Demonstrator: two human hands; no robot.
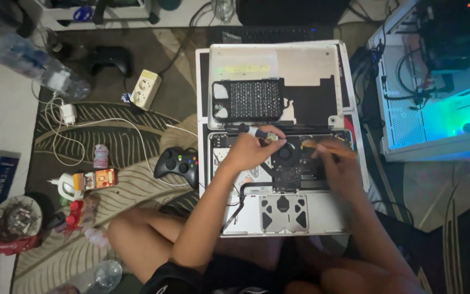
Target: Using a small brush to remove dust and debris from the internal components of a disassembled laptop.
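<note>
On the open laptop [284, 179], the left hand [251, 149] has its fingers closed around a screwdriver [261, 133]. The screwdriver lies almost flat, with its dark handle pointing up and left and its tip pointing right, toward the round fan [285, 154]. The right hand [337, 163] is blurry, and its fingers pinch a thin brown tool [327, 147] that points left over the dark board [300, 169]. The two hands are near each other, with bare board between them. The laptop's long side runs left to right. A lifted-off bottom cover [278, 81] lies just past its far edge. A black game controller [178, 163] sits just beside the left edge.
</note>
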